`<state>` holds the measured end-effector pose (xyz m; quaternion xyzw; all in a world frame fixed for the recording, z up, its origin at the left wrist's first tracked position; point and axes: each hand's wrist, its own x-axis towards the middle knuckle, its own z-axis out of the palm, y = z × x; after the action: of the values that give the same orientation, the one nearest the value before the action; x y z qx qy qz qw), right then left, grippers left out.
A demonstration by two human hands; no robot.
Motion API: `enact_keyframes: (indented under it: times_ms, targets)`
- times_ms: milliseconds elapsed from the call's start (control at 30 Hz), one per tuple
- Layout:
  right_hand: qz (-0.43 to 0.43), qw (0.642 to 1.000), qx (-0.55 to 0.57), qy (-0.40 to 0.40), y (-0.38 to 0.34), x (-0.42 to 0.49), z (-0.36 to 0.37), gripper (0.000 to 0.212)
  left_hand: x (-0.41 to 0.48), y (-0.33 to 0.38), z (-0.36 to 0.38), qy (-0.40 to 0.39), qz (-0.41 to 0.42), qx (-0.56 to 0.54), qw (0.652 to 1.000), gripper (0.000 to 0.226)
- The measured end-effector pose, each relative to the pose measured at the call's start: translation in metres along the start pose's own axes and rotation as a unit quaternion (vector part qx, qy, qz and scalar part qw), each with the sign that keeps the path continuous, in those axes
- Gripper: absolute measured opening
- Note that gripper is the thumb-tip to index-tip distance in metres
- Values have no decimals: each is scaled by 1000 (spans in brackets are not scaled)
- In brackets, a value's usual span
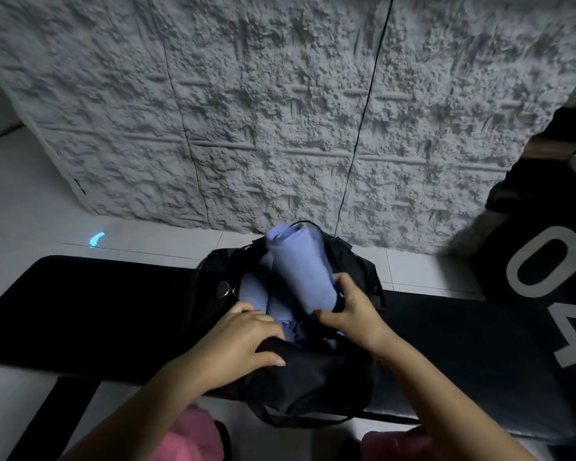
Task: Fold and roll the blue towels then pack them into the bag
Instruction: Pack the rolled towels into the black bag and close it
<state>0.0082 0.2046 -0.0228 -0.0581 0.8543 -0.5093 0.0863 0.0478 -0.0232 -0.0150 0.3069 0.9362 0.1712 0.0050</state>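
Observation:
A black bag [313,371] lies open on a black bench [97,304]. A rolled blue towel [300,271] sticks out of the bag's mouth, slanting away from me. More blue towel rolls [256,296] lie inside, partly hidden under it. My right hand [350,311] grips the near end of the top roll, fingers curled round it. My left hand [246,337] rests on the bag's near edge, its fingers curled over the black fabric and touching the towels inside.
A rough grey textured wall [280,111] rises just behind the bench, with a thin black cable [363,111] running down it. A black block printed with a white 0 and 4 [546,271] stands at the right. White tiled floor [30,194] lies to the left.

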Motion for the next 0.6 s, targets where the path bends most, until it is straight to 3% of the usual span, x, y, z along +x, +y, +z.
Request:
enact_keyframes:
  times_ms: [167, 400, 500, 600]
  targets:
    - [-80, 981, -103, -146, 11, -4, 2, 54, -16, 1, -10, 42, 5, -76, 996, 26]
    - [-40, 943, -196, -266, 16, -7, -18, 30, -16, 7, -13, 5, -15, -63, 998, 34]
    - [10, 918, -229, -322, 16, -6, -20, 32, -11, 7, -11, -39, -30, -38, 998, 43]
    - [44, 902, -290, -316, 17, -8, -16, 38, -7, 5, -4, -75, -25, -20, 997, 48]
